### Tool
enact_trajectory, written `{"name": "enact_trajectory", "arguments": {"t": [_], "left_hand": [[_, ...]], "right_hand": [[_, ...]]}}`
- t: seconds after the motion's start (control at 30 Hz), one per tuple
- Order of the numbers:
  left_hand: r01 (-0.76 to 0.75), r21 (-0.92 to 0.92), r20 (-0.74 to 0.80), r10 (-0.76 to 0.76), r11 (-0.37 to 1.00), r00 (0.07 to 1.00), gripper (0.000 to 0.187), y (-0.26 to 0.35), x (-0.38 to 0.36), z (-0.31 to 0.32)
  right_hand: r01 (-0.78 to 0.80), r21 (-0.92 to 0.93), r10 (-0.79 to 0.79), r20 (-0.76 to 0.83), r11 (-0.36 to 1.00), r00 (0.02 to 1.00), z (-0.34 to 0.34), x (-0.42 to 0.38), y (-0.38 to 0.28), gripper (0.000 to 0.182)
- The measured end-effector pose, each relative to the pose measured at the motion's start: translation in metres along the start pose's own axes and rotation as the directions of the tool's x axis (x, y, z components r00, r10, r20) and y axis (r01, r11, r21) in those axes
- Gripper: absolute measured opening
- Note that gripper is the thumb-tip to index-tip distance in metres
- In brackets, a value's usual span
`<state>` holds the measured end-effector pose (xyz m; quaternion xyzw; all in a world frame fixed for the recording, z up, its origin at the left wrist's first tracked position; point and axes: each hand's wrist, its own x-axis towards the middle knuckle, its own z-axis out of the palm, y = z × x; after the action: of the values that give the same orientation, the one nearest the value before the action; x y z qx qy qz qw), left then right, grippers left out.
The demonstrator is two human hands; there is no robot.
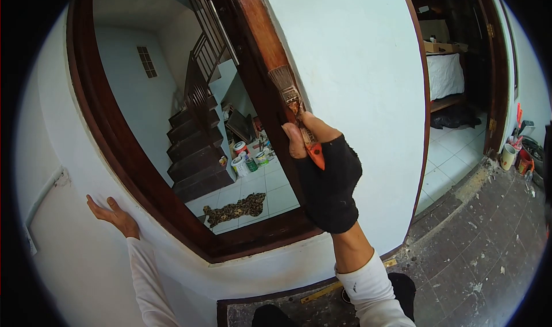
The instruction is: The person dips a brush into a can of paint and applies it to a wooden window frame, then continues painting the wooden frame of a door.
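Where the right upright of the frame (259, 238) meets the white wall (356, 74), the brush (286, 89) lies along the wood, bristles upward and appearing to touch it. The right hand (329, 174), in a black glove (333, 192) with bare fingertips showing, grips the orange-ended handle between thumb and forefinger; the other fingers are partly hidden and their closure cannot be told. The left hand (119, 216) is bare, fingers open and spread, resting against the wall just left of the frame.

Clearance noted: the upright continues above the bristles, and a broad, smooth wall face extends right of the frame as far as the doorway (426, 131). The wall edge runs close beside the brush on its right.

Seen through the frame are stairs (198, 165), paint cans (240, 167) and a mottled mat (237, 209) on white tiles. Below the frame, a yellow strip (321, 291) lies on the dark floor (460, 258).
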<state>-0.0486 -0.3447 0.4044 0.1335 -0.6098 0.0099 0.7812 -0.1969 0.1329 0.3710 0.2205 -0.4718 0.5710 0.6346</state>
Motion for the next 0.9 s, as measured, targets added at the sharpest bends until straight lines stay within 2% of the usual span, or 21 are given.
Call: {"name": "enact_trajectory", "arguments": {"t": [0.07, 0.27, 0.33, 0.9], "left_hand": [[-0.012, 0.019, 0.005, 0.012, 1.0, 1.0, 0.077, 0.0, 0.001, 0.0], [0.008, 0.016, 0.036, -0.009, 1.0, 0.999, 0.08, 0.001, 0.002, -0.001], [0.011, -0.036, 0.026, -0.01, 0.999, 1.0, 0.081, 0.0, 0.001, 0.001], [0.007, -0.015, 0.054, -0.006, 1.0, 0.999, 0.08, 0.003, 0.001, -0.003]], "right_hand": [[-0.078, -0.015, 0.079, 0.105, 0.997, 0.991, -0.003, -0.002, 0.001, 0.03], [-0.007, -0.029, 0.008, 0.019, 1.0, 1.0, -0.002, -0.014, 0.009, 0.031], [-0.031, -0.027, 0.032, 0.036, 0.999, 0.999, -0.005, -0.016, 0.007, 0.031], [-0.072, -0.054, 0.075, 0.054, 0.996, 0.996, -0.021, -0.041, 0.006, 0.036]]}}
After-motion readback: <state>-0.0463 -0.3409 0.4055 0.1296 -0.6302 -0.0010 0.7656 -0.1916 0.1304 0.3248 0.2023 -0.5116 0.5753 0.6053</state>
